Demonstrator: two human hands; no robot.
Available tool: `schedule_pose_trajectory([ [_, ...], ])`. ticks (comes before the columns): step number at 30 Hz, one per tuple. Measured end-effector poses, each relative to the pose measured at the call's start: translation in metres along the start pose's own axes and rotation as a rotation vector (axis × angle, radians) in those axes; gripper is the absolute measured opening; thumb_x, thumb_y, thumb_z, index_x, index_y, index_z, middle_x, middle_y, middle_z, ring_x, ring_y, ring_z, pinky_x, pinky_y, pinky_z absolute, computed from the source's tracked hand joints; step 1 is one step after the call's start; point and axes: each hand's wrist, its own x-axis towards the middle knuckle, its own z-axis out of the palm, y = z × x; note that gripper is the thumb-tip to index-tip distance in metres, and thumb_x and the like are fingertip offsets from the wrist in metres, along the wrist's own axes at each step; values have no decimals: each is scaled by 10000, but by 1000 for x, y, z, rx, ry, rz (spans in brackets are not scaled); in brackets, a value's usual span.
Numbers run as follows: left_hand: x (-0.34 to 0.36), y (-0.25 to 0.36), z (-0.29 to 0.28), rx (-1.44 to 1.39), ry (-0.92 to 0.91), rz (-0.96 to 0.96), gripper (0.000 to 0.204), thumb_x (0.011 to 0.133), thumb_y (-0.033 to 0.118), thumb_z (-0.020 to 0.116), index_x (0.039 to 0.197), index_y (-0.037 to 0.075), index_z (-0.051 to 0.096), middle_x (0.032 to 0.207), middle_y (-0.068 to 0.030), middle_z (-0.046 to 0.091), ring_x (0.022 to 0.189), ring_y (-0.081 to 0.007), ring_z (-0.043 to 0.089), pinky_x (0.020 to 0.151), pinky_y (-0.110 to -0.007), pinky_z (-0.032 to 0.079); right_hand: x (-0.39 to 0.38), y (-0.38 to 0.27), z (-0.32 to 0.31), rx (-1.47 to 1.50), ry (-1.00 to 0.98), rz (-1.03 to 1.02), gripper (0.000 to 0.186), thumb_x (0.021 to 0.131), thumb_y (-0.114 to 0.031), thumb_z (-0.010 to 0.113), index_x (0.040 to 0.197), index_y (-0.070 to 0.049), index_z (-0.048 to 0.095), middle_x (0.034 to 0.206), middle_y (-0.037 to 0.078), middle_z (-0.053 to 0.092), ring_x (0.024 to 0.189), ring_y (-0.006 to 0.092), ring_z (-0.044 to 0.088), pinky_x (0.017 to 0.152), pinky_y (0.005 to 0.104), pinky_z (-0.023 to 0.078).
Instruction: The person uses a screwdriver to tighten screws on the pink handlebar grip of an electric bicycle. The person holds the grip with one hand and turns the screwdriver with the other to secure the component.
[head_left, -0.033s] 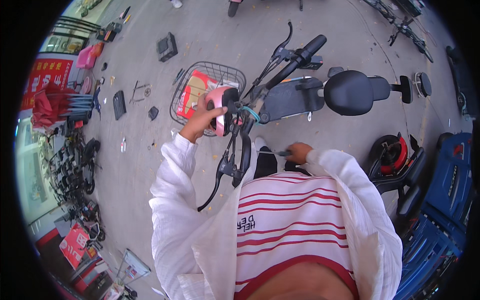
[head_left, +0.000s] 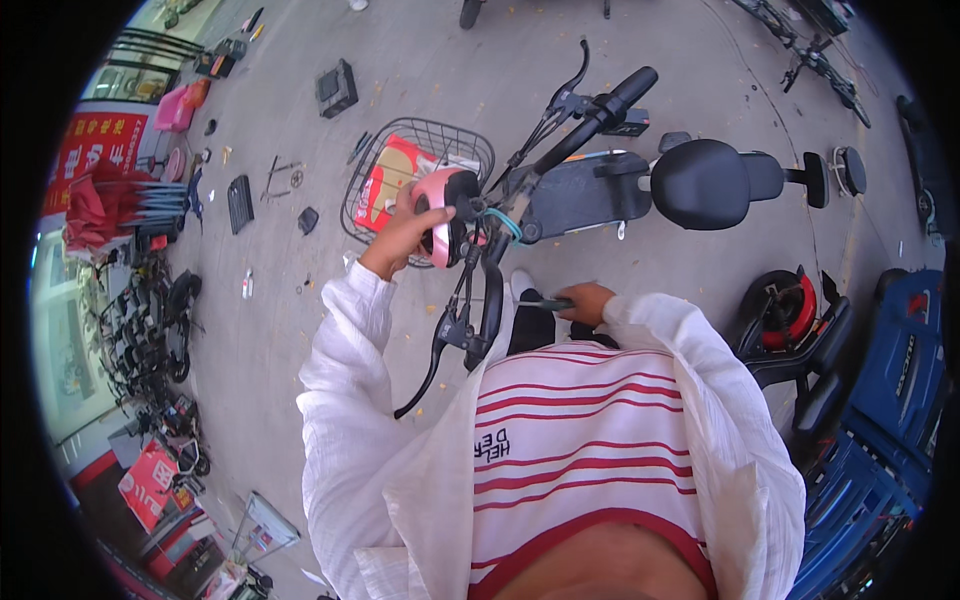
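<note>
L hand (head_left: pixel 402 232) had its fingers wrapped round the pink-and-black headlamp housing (head_left: pixel 434 186), betw. the wire basket (head_left: pixel 411 122) & h'bar (head_left: pixel 492 305), its long axis across the e-scooter (head_left: pixel 590 198), pink side facing L. R hand (head_left: pixel 588 303) clenched a screwdriver (head_left: pixel 552 304), shaft pointing L twd h'bar. Progress-wise, housing was up front, driver apart from it; couldn't tell if any screws were out.
</note>
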Motion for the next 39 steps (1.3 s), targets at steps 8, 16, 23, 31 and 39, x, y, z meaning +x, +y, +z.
schedule_pose_trajectory([
  [8,-21,14,0,-78,23,-92,1079,754,289,801,1521,28,88,1293,-247,487,948,-304,667,542,-393,559,-1,-137,-124,8,566,-9,270,867,-252,697,903,12,651,872,195,702,823,421,669,774,462,527],
  [16,-4,16,-12,-183,-31,-53,984,787,321,779,1496,43,155,1283,-192,500,1051,-301,628,692,-467,571,76,-222,-131,-36,255,-66,606,733,-520,760,1002,18,693,955,200,713,920,349,694,814,420,534],
  [23,-3,3,-10,-267,-21,-73,971,854,404,733,1532,23,152,1375,-164,476,1178,-261,575,865,-410,548,89,-221,-126,-20,220,-133,595,743,-425,809,1072,43,646,1045,229,694,986,364,677,842,415,532],
  [31,-55,-6,-7,635,261,585,760,746,391,846,1336,-7,580,1355,-257,557,1290,-346,530,1090,-409,397,100,-193,-143,277,171,-158,563,770,-369,814,1046,81,620,900,176,680,809,265,671,721,362,528],
  [39,-38,-32,15,464,356,779,503,835,169,763,1284,2,608,1295,-202,605,1198,-350,582,1013,-397,457,87,-188,-157,671,-6,-128,432,885,-326,741,1087,19,577,823,78,656,672,129,620,582,286,505],
])
